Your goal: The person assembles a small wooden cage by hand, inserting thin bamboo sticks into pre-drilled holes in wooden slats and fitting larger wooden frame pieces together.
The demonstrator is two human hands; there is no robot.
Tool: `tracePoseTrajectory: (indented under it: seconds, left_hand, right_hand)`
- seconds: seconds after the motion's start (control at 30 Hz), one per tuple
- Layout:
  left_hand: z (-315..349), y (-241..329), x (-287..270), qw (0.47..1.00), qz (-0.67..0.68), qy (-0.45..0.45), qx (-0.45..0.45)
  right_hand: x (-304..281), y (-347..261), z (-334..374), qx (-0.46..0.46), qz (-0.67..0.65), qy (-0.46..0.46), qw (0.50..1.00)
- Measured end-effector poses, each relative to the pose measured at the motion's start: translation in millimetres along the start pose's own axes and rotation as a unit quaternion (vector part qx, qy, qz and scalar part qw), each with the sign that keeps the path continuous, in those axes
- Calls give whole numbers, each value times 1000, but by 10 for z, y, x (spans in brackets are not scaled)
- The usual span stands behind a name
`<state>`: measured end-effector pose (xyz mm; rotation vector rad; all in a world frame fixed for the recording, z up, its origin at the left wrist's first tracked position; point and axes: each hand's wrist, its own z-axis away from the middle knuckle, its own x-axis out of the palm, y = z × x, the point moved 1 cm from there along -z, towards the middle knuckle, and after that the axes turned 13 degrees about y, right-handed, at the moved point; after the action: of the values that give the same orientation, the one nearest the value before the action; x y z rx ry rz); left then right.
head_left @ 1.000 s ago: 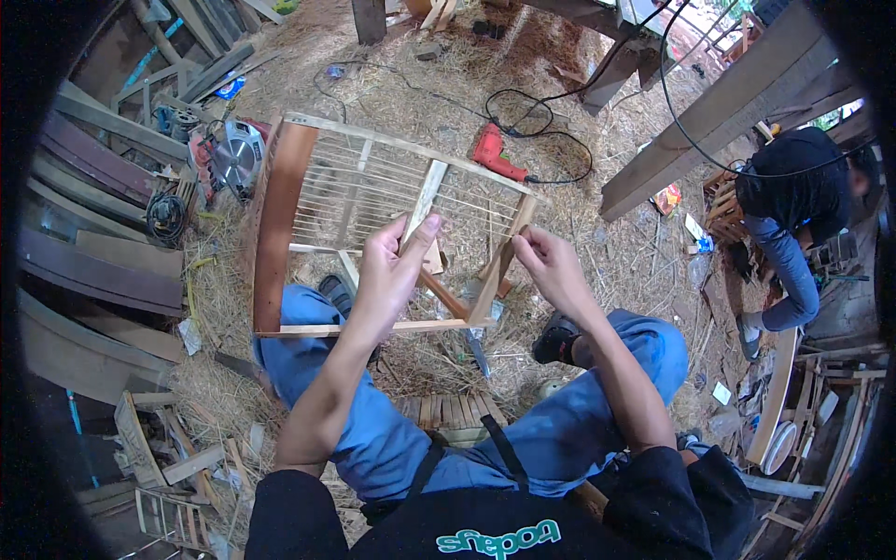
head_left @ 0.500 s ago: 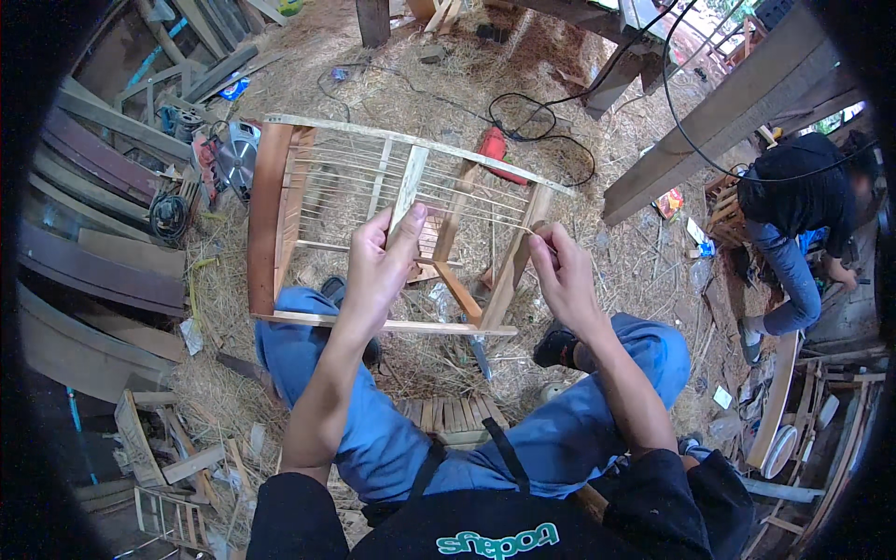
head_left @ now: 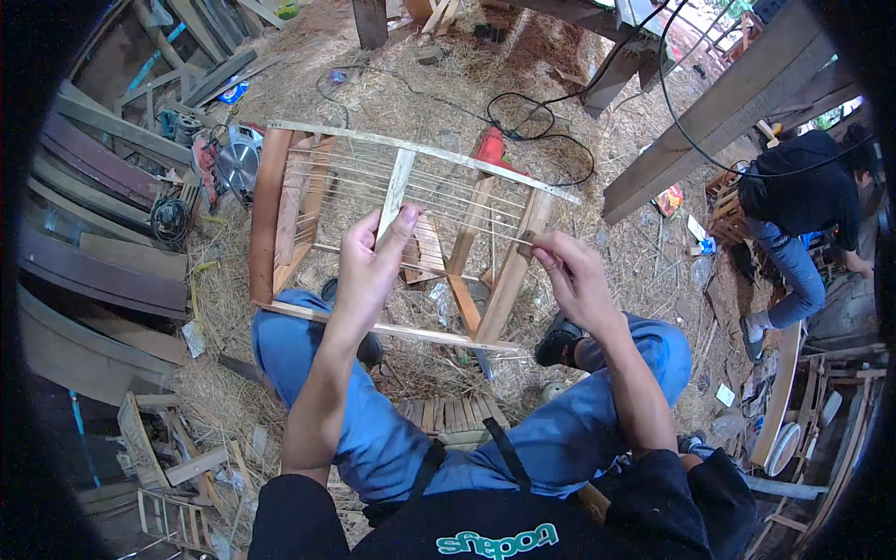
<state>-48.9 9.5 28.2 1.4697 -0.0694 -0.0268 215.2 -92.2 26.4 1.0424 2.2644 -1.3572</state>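
The wooden frame [head_left: 401, 330] sits in the centre of the picture, its lower left corner over the person's knee [head_left: 291, 338]. The left hand [head_left: 370, 259], just left of centre, has its thumb and fingers closed around the pale middle slat [head_left: 396, 187]. The right hand [head_left: 577, 278], right of centre, pinches the end of a thin rod [head_left: 504, 236] between thumb and fingertips, beside the right-hand post [head_left: 515, 266]

As far as can be judged, the work is partway: the frame's outer pieces are joined, and a row of thin rods spans the upper part of the opening, passing the middle slat. The lower part, toward the near rail, looks mostly bare, so more rods may be left to seat; whether the pinched one is fixed in the post cannot be told

No container with readable contents shows. A crate-like slatted wooden thing [head_left: 724, 198] stands at the upper right, partly hidden by a co-worker [head_left: 793, 182], and its inside is out of sight. The red drill [head_left: 489, 147] lies just beyond the frame's top edge
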Motion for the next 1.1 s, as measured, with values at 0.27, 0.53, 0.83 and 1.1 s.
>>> tracePoseTrajectory:
  seconds: [0.27,0.53,0.83,1.1]
  left_hand:
    - [-5,-13,-29,999,-11,5,-40]
    - [-5,-49,-10,1000,-23,5,11]
    - [39,-32,19,999,-37,-10,-13]
    - [125,-59,64,999,-1,10,32]
  right_hand:
    - [-58,-96,20,-19,-26,-46,998]
    - [-76,91,87,-32,43,25,998]
    - [-67,53,55,-18,54,110,992]
    - [104,95,181,70,-63,117,989]
